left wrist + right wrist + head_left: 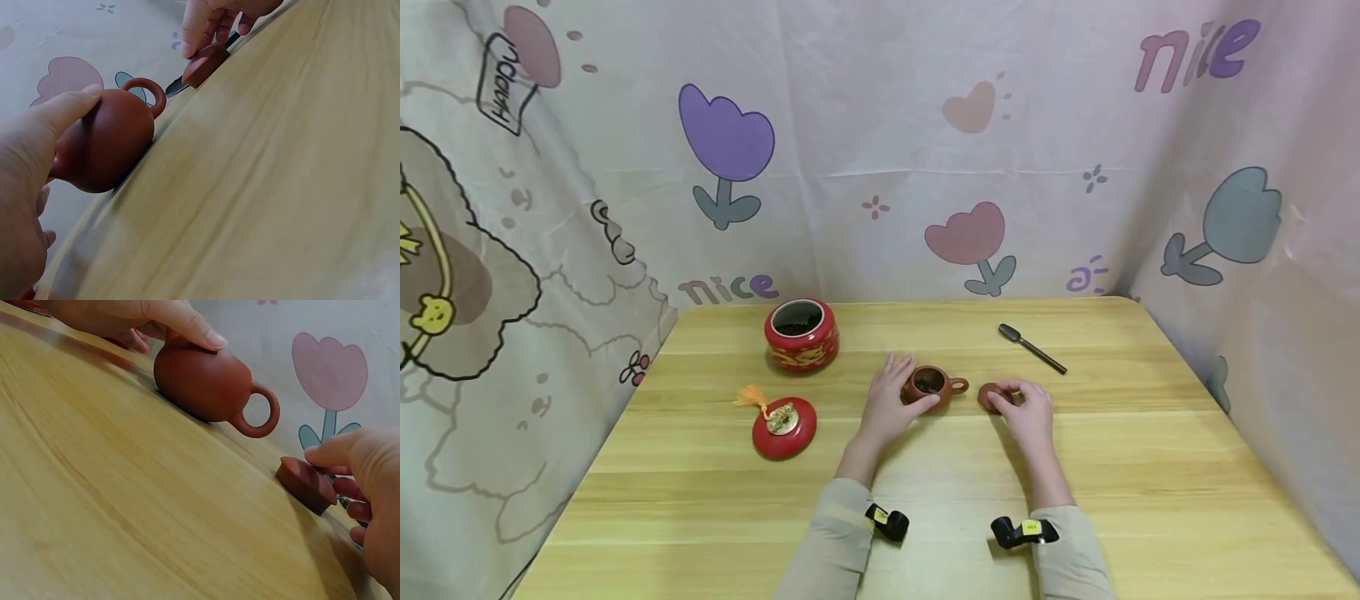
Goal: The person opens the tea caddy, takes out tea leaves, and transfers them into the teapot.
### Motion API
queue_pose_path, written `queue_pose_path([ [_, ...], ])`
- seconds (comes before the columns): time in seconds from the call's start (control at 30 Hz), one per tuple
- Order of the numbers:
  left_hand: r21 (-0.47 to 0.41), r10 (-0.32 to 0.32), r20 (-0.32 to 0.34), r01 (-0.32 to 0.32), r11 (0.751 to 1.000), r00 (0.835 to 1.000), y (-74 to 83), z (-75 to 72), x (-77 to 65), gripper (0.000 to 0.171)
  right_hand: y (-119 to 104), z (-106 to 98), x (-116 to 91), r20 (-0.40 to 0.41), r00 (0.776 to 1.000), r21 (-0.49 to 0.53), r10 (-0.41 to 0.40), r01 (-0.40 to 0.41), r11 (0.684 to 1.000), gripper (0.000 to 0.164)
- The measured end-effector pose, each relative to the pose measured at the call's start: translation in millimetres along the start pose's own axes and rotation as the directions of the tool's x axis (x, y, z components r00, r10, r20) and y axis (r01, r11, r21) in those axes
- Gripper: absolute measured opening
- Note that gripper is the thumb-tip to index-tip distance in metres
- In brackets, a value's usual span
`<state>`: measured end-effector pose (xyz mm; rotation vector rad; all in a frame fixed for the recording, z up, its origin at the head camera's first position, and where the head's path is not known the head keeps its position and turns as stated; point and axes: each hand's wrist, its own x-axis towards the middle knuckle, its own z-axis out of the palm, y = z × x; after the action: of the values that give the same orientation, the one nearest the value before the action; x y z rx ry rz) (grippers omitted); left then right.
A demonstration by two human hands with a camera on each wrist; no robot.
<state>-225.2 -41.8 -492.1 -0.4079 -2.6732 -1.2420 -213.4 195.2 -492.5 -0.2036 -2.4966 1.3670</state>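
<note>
A small reddish-brown clay teapot (917, 402) stands uncovered on the table, with dark bits inside and its loop handle to the right. My left hand (883, 404) holds it from the left, thumb at the rim and fingers around the far side; the spout is mostly hidden there. In the left wrist view the thumb lies on the upper body of the teapot (115, 140). Right of the handle, my right hand (1032, 410) pinches the round clay lid (987, 397) between thumb and fingers. The right wrist view shows the lid (303, 486) at the tabletop, apart from the teapot.
At the back left stands a red jar (802, 354) with gold decoration, open, with dark contents. Its red lid (782, 446) with an orange tassel lies in front. A dark scoop (1033, 348) lies behind my right hand. Patterned cloth (850, 150) hangs around the wooden table (700, 517).
</note>
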Motion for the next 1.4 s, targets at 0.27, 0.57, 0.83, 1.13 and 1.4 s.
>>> queue_pose_path([
  [0.27, 0.021, -0.006, 0.005, 0.006, 1.0, 1.0, -3.2, -1.2, 0.6, 0.081, 1, 3, 2, 0.0, 1.0, -0.029, -0.009, 0.009, 1.0, 0.026],
  [0.57, 0.032, -0.026, 0.019, 0.025, 0.999, 0.999, -3.7, -0.9, -5.2, 0.079, -5, 5, -1, -0.038, 0.999, -0.033, -0.019, 0.018, 0.999, 0.023],
  [0.83, 0.052, -0.03, 0.032, 0.029, 0.998, 0.999, -2.5, 2.9, -5.4, 0.082, -12, 2, -1, -0.12, 0.988, 0.019, -0.095, 0.098, 0.995, 0.02],
  [1.13, 0.061, -0.029, 0.038, 0.027, 0.998, 0.999, -2.3, 0.4, -3.2, 0.083, -34, 1, 5, -0.15, 0.968, -0.015, -0.2, 0.2, 0.98, 0.023],
  [1.4, 0.047, -0.021, 0.037, 0.02, 0.999, 0.999, -2.6, 0.3, -1.5, 0.081, -54, 11, 5, -0.128, 0.953, -0.017, -0.273, 0.273, 0.962, 0.022],
])
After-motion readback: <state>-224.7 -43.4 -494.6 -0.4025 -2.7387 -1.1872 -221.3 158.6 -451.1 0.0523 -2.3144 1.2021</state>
